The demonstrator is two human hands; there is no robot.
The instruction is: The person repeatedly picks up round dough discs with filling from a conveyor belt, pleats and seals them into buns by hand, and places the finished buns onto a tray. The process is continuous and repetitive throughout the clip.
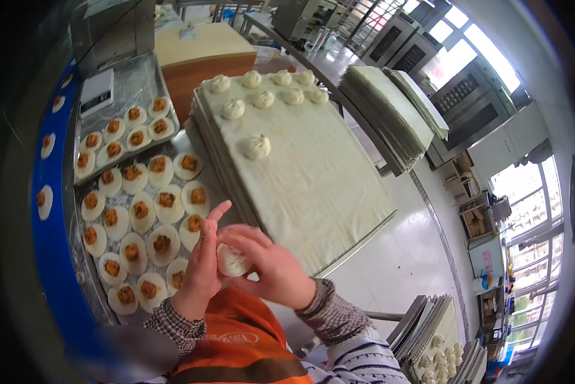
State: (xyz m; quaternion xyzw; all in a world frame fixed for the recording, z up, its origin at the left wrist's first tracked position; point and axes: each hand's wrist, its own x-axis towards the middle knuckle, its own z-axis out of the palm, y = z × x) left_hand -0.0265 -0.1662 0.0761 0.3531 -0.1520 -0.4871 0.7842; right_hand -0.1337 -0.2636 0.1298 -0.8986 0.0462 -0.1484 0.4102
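Observation:
My left hand (201,265) and my right hand (271,265) are closed together around one white dough bun (231,261), its pleated top showing between the fingers. My left forefinger points up. To the left lie several round dough wrappers with brown meat filling (140,211) on a metal surface (201,150). Ahead, a cloth-covered tray (313,185) carries several finished pleated buns (257,146) along its far end.
A small white scale (96,93) sits on a metal tray at the back left. More filled wrappers ride on a blue conveyor (47,211). A stack of cloth-lined trays (390,112) stands to the right, ovens (457,96) behind, and another tray stack with buns (438,349) at lower right.

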